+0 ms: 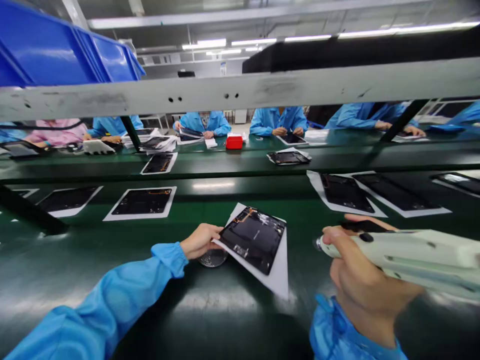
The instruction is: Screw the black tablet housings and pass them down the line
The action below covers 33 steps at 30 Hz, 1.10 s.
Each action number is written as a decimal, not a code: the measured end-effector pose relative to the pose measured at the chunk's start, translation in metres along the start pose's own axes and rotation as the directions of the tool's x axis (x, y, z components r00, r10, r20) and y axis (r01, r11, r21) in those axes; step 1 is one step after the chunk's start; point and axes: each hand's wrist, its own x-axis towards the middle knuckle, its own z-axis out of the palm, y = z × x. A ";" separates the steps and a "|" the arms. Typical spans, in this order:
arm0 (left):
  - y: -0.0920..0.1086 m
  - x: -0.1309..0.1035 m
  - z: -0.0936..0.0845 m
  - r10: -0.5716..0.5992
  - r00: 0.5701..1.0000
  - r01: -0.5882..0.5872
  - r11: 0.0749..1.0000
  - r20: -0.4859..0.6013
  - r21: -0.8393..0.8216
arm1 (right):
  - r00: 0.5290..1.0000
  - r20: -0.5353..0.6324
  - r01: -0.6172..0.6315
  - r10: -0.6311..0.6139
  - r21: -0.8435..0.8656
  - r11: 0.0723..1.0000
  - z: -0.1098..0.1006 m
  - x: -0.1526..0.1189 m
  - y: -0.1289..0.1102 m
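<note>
My left hand [200, 241] pinches the left edge of a black tablet panel [258, 240] and the white sheet [280, 265] under it. The panel is tilted just above the green work surface, with orange flex cable showing near its upper left corner. Partly covered by that hand and the sheet is a round dish [213, 258] full of tiny bits too small to name. On the right, my right hand [362, 282] wraps round a pale electric screwdriver [420, 252], its tip pointing left towards the panel but apart from it.
Several more tablet panels on white sheets lie along the bench, such as one panel [144, 201] at left and another [347, 192] at right. A grey metal beam [210, 95] crosses above, bearing blue bins [67, 45]. Co-workers in blue sit opposite, near a red box [234, 143].
</note>
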 end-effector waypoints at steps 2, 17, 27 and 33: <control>-0.002 -0.027 -0.013 -0.111 0.990 0.099 0.986 0.086 0.138 | 1.000 0.012 -0.009 0.009 -0.024 1.000 -0.001 0.003 -0.001; -0.031 -0.099 -0.054 -0.021 0.890 -0.449 0.134 0.456 0.883 | 0.831 0.530 -0.045 0.173 -0.245 0.968 0.033 -0.005 0.070; -0.093 -0.105 -0.020 0.482 0.638 -0.429 -0.425 0.600 0.797 | 0.831 0.526 -0.210 0.177 0.002 0.978 0.067 -0.027 0.050; -0.088 -0.106 -0.023 0.467 0.569 -0.508 -0.447 0.676 0.736 | 0.812 0.562 -0.229 0.155 0.062 0.972 0.073 -0.037 0.042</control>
